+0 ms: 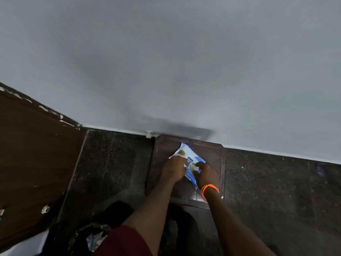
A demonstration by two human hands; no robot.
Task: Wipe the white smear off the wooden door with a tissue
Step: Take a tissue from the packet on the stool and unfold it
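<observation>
A blue and white pack of wipes (190,154) lies on a dark brown plastic stool (215,156) against the wall. My left hand (174,168) rests on the pack's left side and holds it down, fingers curled over its edge. My right hand (204,173), with an orange band at the wrist, pinches at the flap in the middle of the pack. The wooden door (35,159) stands open at the left, dark brown, with white flecks along its top edge. No tissue shows outside the pack.
A grey wall (184,61) fills the upper view. The floor (276,191) is dark speckled stone. Dark bags and crumpled items (92,235) lie on the floor near my knees. A small white fitting (149,134) sits at the wall's base.
</observation>
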